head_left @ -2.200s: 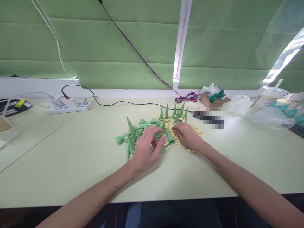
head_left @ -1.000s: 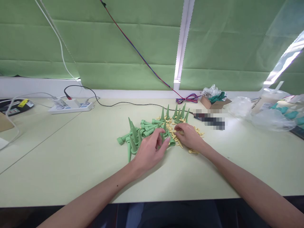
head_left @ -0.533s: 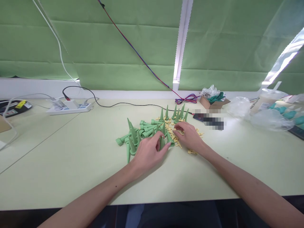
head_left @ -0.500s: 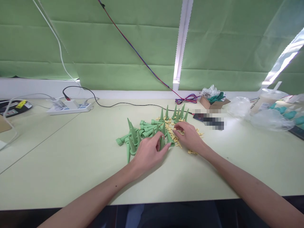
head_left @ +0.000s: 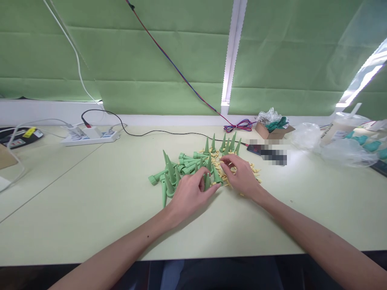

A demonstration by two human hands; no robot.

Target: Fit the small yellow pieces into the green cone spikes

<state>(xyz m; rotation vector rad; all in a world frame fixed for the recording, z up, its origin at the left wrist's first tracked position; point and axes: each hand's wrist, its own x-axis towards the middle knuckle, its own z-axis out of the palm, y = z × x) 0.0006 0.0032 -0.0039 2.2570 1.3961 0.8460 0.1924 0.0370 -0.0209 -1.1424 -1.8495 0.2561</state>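
Observation:
Green plastic cones (head_left: 171, 173) lie and stand in a pile at the middle of the table. Small yellow pieces (head_left: 253, 171) are scattered along the right side of the pile. My left hand (head_left: 193, 189) rests at the front of the green cones, its thumb and fingers apart around an upright cone. Over the yellow pieces, my right hand (head_left: 238, 173) has its thumb and index finger pinched together; what lies between the tips is too small to make out.
A white power strip (head_left: 90, 137) with plugs sits at the back left. Behind the pieces on the right are a phone-like black object (head_left: 254, 149), a small cardboard box (head_left: 273, 132), a plastic bag (head_left: 305, 135) and a cup (head_left: 340, 129). A black cable (head_left: 157, 131) crosses the back.
My right hand has shifted very slightly down over the yellow pieces, and my left thumb reaches slightly farther right. The whole view has moved a little.

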